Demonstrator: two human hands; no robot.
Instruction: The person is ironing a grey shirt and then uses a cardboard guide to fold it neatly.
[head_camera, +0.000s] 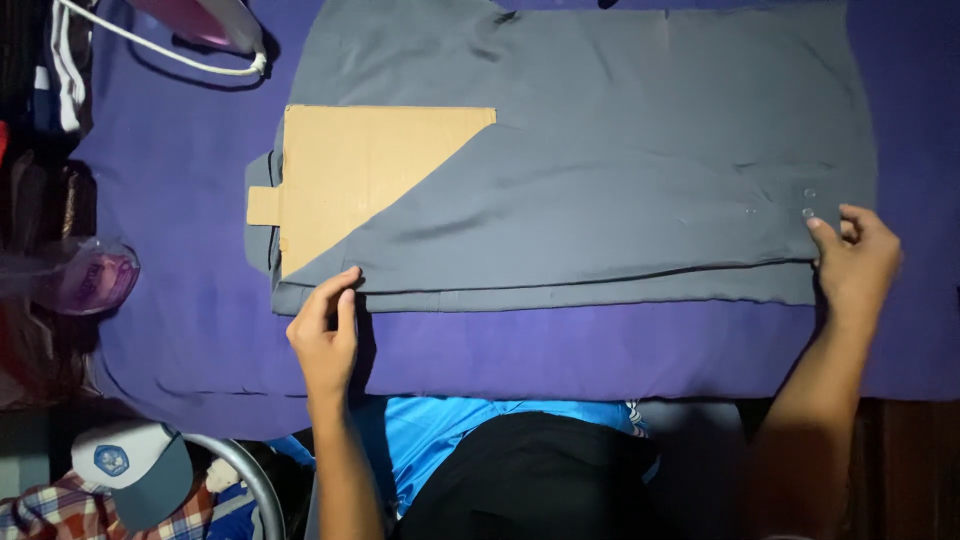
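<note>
A grey garment (620, 170) lies spread flat on a purple cloth (560, 350), folded partly over a brown cardboard sheet (350, 175) at its left end. My left hand (325, 335) pinches the folded near-left edge of the grey garment, fingers together on the fabric. My right hand (855, 260) presses the near-right corner of the garment, close to two small clear buttons (808, 203). The cardboard has a small tab sticking out to the left.
A pink iron (205, 20) with a white cord stands at the far left. A clear plastic bottle (85, 280) lies at the left edge. A grey and white cap (135, 465) rests on checked cloth at the bottom left.
</note>
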